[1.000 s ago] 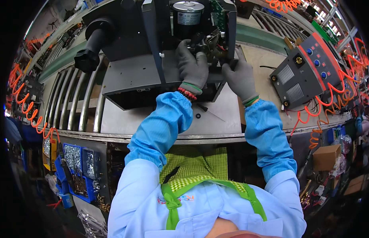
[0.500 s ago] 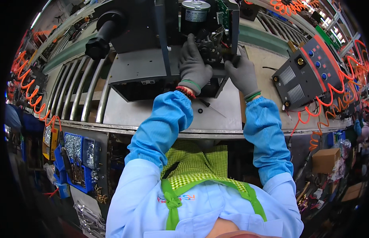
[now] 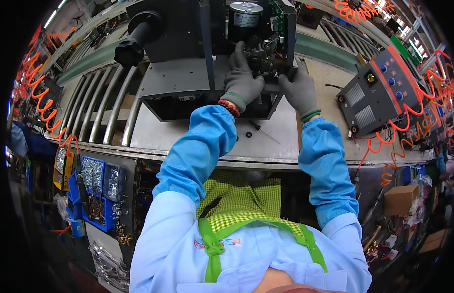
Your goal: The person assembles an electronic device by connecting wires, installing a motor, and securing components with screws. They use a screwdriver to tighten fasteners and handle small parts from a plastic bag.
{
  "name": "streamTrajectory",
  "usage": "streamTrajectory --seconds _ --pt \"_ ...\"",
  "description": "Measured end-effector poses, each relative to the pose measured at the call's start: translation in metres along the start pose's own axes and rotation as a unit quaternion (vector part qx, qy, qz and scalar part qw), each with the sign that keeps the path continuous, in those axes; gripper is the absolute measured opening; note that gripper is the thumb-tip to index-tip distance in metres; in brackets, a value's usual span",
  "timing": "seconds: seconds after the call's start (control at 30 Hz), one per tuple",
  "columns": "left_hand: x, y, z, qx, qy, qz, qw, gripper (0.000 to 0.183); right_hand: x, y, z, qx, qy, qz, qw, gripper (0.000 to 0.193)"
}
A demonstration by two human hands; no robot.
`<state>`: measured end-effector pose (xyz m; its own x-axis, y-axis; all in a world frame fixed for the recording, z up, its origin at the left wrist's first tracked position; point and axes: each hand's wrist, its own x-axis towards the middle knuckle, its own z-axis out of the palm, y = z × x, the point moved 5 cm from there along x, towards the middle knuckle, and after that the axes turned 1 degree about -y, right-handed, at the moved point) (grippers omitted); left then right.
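A dark grey machine housing (image 3: 180,78) with an open bay stands on the bench before me. Inside the bay are a cylindrical motor (image 3: 245,22) with a silver top and a black roller mechanism (image 3: 261,57). My left hand (image 3: 242,82), in a grey glove, reaches into the bay with its fingers stretched along the mechanism's left side and its thumb apart. My right hand (image 3: 300,90), gloved too, is at the bay's right side panel (image 3: 291,36). Its thumb lies on the inner side and its fingers wrap the outer side, their tips partly hidden.
A thin screwdriver (image 3: 265,131) and a small black ring (image 3: 249,135) lie near the bench's front. To the right stands a grey-and-red power unit (image 3: 376,93) beside orange coiled hoses. Metal rollers (image 3: 107,107) run at the left; blue bins (image 3: 92,171) of fasteners sit below.
The bench and machine appear slightly farther right in the picture, mostly from a small shift of view. Both hands stay at the same parts of the housing.
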<state>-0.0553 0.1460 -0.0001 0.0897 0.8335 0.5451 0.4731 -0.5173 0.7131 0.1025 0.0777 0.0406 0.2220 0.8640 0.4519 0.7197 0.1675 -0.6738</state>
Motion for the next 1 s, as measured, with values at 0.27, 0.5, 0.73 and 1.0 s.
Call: streamTrajectory --seconds 0.27,0.5,0.73,1.0 --pt "0.005 0.001 0.004 -0.005 0.061 -0.046 0.997 0.084 0.001 0.002 0.008 -0.005 -0.005 0.006 1.0 0.054" --pt "0.002 0.006 -0.034 0.085 -0.134 0.034 0.987 0.101 -0.006 0.014 0.006 -0.001 0.017 -0.037 0.999 0.054" --pt "-0.084 -0.005 -0.085 -0.008 -0.119 0.065 0.991 0.071 -0.085 0.041 0.012 0.076 0.076 -0.016 0.994 0.046" --pt "-0.094 -0.008 -0.078 -0.025 -0.087 0.086 0.992 0.039 -0.136 0.105 0.115 -0.252 -0.265 0.039 0.93 0.033"
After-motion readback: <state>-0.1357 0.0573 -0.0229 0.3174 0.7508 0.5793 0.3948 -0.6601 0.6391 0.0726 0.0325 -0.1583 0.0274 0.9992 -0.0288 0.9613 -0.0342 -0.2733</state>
